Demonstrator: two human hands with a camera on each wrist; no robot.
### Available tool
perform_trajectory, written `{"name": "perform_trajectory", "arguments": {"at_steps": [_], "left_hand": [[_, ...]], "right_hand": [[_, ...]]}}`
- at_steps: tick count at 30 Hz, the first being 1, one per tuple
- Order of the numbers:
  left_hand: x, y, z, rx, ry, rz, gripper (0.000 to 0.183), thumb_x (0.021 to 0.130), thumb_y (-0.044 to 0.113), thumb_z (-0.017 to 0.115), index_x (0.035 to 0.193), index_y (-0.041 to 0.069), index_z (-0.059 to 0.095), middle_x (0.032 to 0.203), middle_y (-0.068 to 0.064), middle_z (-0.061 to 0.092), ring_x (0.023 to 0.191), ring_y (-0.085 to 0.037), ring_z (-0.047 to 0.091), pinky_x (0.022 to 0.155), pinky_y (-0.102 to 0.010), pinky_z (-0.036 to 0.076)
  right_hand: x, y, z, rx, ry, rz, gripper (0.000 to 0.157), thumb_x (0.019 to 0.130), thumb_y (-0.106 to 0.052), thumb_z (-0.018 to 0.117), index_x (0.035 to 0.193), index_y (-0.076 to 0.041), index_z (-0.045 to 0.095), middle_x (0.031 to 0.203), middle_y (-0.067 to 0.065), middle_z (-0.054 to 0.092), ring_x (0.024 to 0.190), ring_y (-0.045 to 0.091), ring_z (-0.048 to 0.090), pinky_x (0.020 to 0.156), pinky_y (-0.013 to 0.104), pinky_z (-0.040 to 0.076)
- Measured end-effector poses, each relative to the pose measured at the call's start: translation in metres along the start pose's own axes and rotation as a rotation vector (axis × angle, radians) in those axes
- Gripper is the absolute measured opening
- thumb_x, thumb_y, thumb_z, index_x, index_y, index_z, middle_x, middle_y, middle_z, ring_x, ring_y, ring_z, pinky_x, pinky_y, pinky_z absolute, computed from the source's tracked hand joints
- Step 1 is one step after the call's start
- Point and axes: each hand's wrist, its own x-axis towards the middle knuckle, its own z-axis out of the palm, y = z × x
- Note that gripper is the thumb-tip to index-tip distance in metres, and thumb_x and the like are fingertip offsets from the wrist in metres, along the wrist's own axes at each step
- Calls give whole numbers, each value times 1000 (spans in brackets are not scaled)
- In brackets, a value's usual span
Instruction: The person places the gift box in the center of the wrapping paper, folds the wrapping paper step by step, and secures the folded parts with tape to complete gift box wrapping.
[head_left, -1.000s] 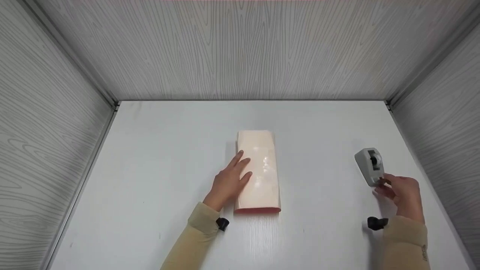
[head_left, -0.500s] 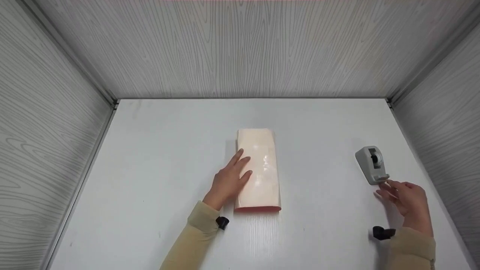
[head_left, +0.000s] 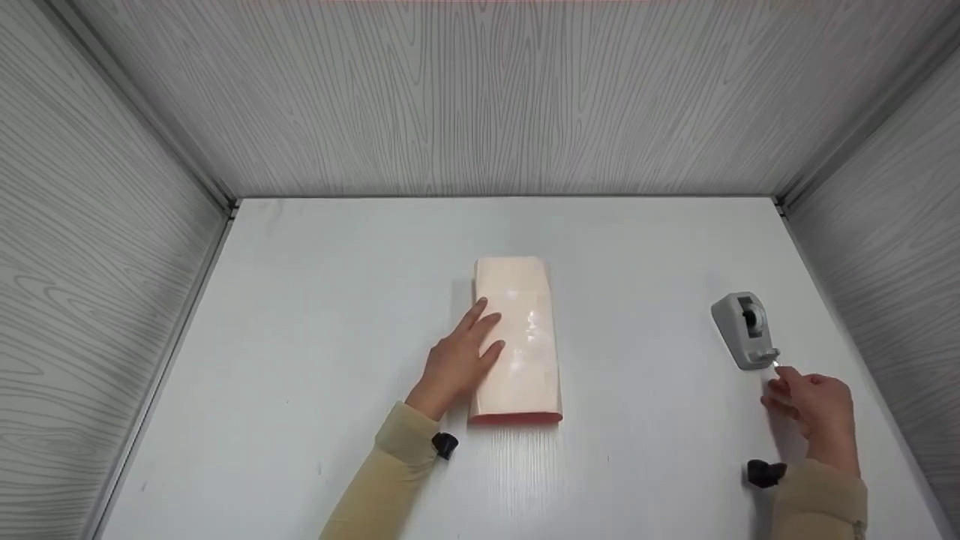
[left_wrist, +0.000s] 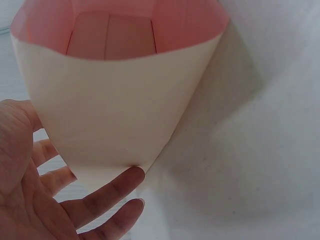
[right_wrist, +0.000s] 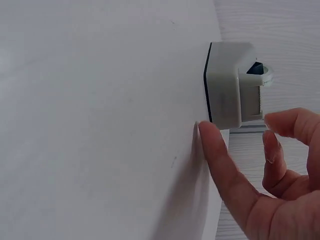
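A glossy cream paper bag with a pink inside (head_left: 517,337) lies in the middle of the table, its mouth toward me. My left hand (head_left: 454,367) rests along the bag's left side, fingers spread and fairly straight. In the left wrist view, the left hand (left_wrist: 45,185) shows beside the bag (left_wrist: 120,100), one fingertip touching its surface. At the right stands a grey tape dispenser (head_left: 739,334). My right hand (head_left: 817,405) is just in front of it, thumb and index finger pinching a short shiny end of tape (head_left: 775,364) at the cutter. The right wrist view shows the dispenser's toothed edge (right_wrist: 260,100).
The white table (head_left: 337,300) is bounded by grey wood-grain panels at the back (head_left: 480,97), left (head_left: 97,262) and right (head_left: 885,225). The dispenser stands near the table's right edge.
My right hand has drawn back from the dispenser toward me and slightly right, uncovering its cutter and a glint of tape. The left hand and the bag have stayed in place.
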Motion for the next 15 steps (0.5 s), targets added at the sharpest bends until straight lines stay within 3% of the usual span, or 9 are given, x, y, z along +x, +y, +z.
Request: {"name": "perform_trajectory", "arguments": {"at_steps": [5, 7, 12, 15], "left_hand": [[0, -1, 0, 3, -6, -9, 52, 101, 41, 50, 148, 21, 45, 162, 3, 21, 100, -33, 65, 78, -50, 52], [0, -1, 0, 2, -4, -9, 52, 101, 41, 50, 148, 21, 44, 162, 2, 21, 102, -33, 65, 79, -50, 52], [0, 0, 0, 2, -5, -9, 52, 101, 41, 51, 148, 21, 45, 162, 3, 21, 102, -34, 65, 79, -52, 52], [0, 0, 0, 6, -10, -3, 51, 101, 40, 51, 148, 20, 45, 161, 2, 22, 98, -33, 66, 76, -50, 52]], "right_hand": [[-1, -8, 1, -310, 75, -50, 48, 95, -42, 58, 103, 6, 55, 79, -5, 69, 74, 16, 72, 76, 38, 43], [0, -11, 2, -402, 93, -81, 49, 96, -40, 57, 104, 8, 57, 80, 2, 71, 73, 17, 72, 71, 38, 45], [2, -15, 7, -506, 154, -162, 40, 96, -35, 57, 90, 5, 60, 112, 26, 66, 65, 14, 68, 57, 32, 45], [4, -15, 9, -521, 194, -193, 36, 94, -33, 57, 74, -3, 57, 101, 22, 69, 62, 12, 60, 53, 32, 45]]}}
